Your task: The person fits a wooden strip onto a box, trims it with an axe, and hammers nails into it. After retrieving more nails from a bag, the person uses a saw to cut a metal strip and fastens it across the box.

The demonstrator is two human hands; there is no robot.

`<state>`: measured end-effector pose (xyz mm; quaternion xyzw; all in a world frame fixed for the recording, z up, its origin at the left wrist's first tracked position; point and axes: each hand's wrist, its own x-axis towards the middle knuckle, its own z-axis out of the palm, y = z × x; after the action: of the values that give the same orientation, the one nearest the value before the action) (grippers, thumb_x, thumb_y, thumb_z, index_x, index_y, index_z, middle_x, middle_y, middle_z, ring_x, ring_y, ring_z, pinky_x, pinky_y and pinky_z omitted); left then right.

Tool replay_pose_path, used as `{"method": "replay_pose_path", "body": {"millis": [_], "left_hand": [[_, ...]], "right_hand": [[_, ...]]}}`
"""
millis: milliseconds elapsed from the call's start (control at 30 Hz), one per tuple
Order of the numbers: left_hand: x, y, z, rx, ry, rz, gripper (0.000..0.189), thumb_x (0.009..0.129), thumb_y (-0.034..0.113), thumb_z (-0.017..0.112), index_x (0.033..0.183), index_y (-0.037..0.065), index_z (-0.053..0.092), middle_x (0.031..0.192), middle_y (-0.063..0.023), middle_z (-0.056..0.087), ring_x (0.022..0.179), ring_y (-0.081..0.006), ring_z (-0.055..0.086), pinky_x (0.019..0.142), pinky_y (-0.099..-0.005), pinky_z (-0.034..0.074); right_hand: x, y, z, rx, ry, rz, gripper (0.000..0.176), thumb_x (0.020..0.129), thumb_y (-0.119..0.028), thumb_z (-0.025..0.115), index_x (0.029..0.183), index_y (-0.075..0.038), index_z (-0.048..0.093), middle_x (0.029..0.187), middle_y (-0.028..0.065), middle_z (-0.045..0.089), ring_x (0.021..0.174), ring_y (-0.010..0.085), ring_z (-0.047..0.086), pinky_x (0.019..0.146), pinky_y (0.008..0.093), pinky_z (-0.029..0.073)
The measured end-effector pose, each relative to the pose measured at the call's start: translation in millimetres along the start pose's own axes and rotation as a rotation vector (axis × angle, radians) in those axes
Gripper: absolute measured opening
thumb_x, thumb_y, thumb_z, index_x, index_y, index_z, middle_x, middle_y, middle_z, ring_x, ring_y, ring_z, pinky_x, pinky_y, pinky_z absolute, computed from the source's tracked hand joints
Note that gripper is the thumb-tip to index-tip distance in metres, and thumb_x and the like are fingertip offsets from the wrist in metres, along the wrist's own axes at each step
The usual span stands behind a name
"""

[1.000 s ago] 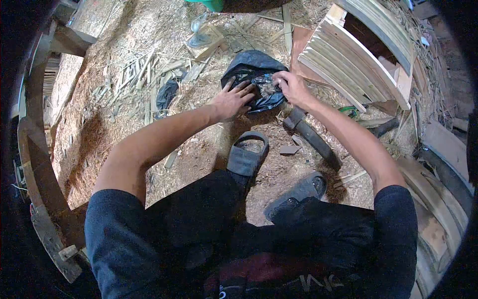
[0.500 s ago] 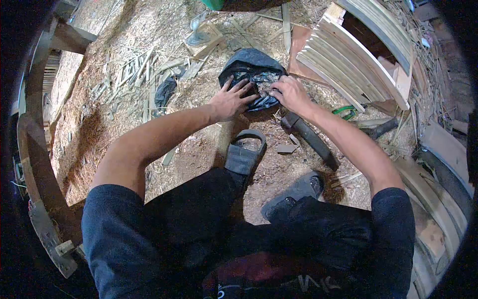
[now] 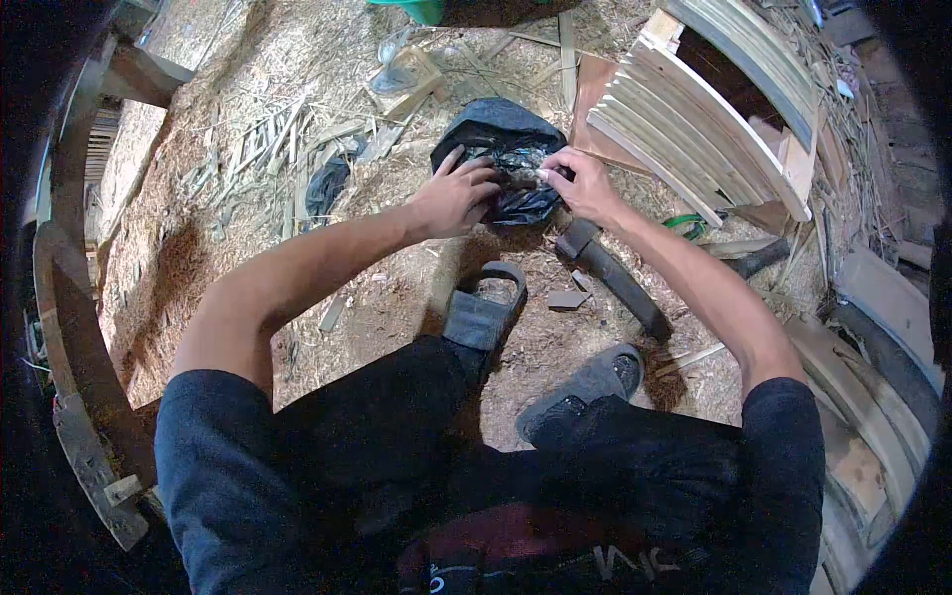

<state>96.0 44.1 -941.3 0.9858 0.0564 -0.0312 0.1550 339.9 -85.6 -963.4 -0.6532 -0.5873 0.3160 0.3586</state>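
A black plastic bag (image 3: 501,119) lies on the sawdust-covered ground in front of me, its mouth spread apart. Small shiny pieces, too small to name, show inside. My left hand (image 3: 456,194) is at the bag's left edge, fingers bent over the rim and closed on it. On the opposite side, my right hand (image 3: 585,185) is closed, thumb and fingertips pinched together over the contents; whatever is between them is hidden. Just below the right hand lies a hammer (image 3: 620,280) with a dark head.
Slatted wooden panels (image 3: 694,129) lean at the right. A wooden block with a glass-like object (image 3: 407,77) stands beyond the bag, near a green container (image 3: 424,10). Wood scraps (image 3: 273,134) litter the left. My sandals (image 3: 585,392) rest near the hammer.
My left hand's fingers have drawn in from a wider spread and curl more at the bag's edge. My right hand has shifted slightly, still pinching over the bag.
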Motion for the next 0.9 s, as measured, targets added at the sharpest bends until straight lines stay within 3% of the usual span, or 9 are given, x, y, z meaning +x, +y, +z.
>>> {"method": "replay_pose_path", "body": {"millis": [33,167,367,467,567,600,667,867,900], "left_hand": [[1.1,0.8,-2.0,-0.035,0.12,0.014,0.035,0.08,0.02,0.064,0.114,0.009,0.061,0.123,-0.0119,0.056,0.13,-0.029,0.044,0.113,-0.056,0.024],[7.3,1.1,-10.7,-0.135,0.181,-0.097,0.035,0.078,0.016,0.064,0.111,0.008,0.06,0.109,-0.012,0.057,0.116,-0.0295,0.05,0.101,-0.0472,0.034],[2.6,7.1,-0.2,-0.107,0.207,-0.005,0.032,0.08,0.016,0.063,0.111,0.008,0.061,0.108,-0.0124,0.059,0.114,-0.0287,0.051,0.102,-0.0465,0.033],[8.0,18.6,-16.9,-0.216,0.277,-0.041,0.026,0.084,0.015,0.063,0.108,0.006,0.063,0.103,-0.0135,0.063,0.105,-0.0269,0.058,0.096,-0.0425,0.041],[25.8,24.8,-35.6,-0.772,0.293,-0.349,0.019,0.09,0.014,0.064,0.104,0.003,0.064,0.093,-0.0115,0.066,0.087,-0.0208,0.064,0.079,-0.0352,0.049],[33.6,22.3,-42.4,-0.84,0.347,-0.342,0.02,0.092,0.016,0.067,0.104,0.001,0.063,0.085,-0.0078,0.067,0.075,-0.0126,0.062,0.066,-0.0294,0.051],[42.0,19.1,-56.6,-1.027,0.233,-0.387,0.022,0.093,0.016,0.067,0.107,0.001,0.064,0.081,-0.0031,0.066,0.074,-0.0082,0.058,0.066,-0.0269,0.05],[56.1,29.7,-54.2,-1.108,0.258,-0.255,0.022,0.094,0.019,0.066,0.106,0.001,0.067,0.08,-0.0014,0.066,0.072,-0.0065,0.057,0.064,-0.0243,0.048],[55.8,31.2,-63.4,-1.187,0.109,-0.395,0.021,0.097,0.017,0.063,0.107,-0.001,0.065,0.094,-0.0015,0.067,0.085,-0.0071,0.059,0.078,-0.0256,0.05]], "right_hand": [[0.6,-2.2,-0.6,0.026,0.007,0.004,0.021,0.091,-0.02,0.066,0.098,0.0,0.067,0.091,0.0096,0.065,0.086,0.018,0.061,0.079,0.0323,0.048],[4.4,-10.5,-1.0,0.095,-0.022,0.148,0.023,0.093,-0.022,0.066,0.099,0.001,0.067,0.091,0.0048,0.067,0.087,0.0113,0.059,0.08,0.0287,0.047],[7.9,-5.9,-0.3,0.336,-0.04,0.164,0.023,0.095,-0.022,0.066,0.102,0.0,0.068,0.086,0.0001,0.066,0.08,0.0079,0.058,0.076,0.0247,0.047],[10.4,-0.3,-2.4,0.566,-0.112,0.259,0.024,0.096,-0.023,0.064,0.102,-0.001,0.069,0.086,-0.0011,0.066,0.079,0.0065,0.057,0.074,0.0233,0.046],[9.2,-7.1,-15.9,0.599,-0.209,0.253,0.024,0.097,-0.025,0.063,0.101,-0.001,0.069,0.086,-0.0019,0.065,0.079,0.0057,0.056,0.073,0.0219,0.045],[8.4,-12.5,-20.6,0.614,-0.214,0.243,0.024,0.097,-0.025,0.063,0.101,-0.002,0.069,0.086,-0.0019,0.065,0.079,0.0056,0.056,0.073,0.0219,0.045],[4.1,-24.7,-28.0,0.644,-0.225,0.221,0.024,0.097,-0.025,0.063,0.101,-0.002,0.069,0.086,-0.0019,0.065,0.079,0.0056,0.056,0.073,0.022,0.045],[-1.7,-49.4,-45.4,0.664,-0.33,0.238,0.025,0.098,-0.026,0.062,0.102,-0.002,0.069,0.086,-0.0016,0.065,0.078,0.0059,0.056,0.073,0.0224,0.045],[-3.6,-52.0,-46.3,0.68,-0.316,0.237,0.025,0.098,-0.026,0.062,0.102,-0.002,0.069,0.086,-0.0015,0.065,0.078,0.0059,0.056,0.073,0.0225,0.045]]}}
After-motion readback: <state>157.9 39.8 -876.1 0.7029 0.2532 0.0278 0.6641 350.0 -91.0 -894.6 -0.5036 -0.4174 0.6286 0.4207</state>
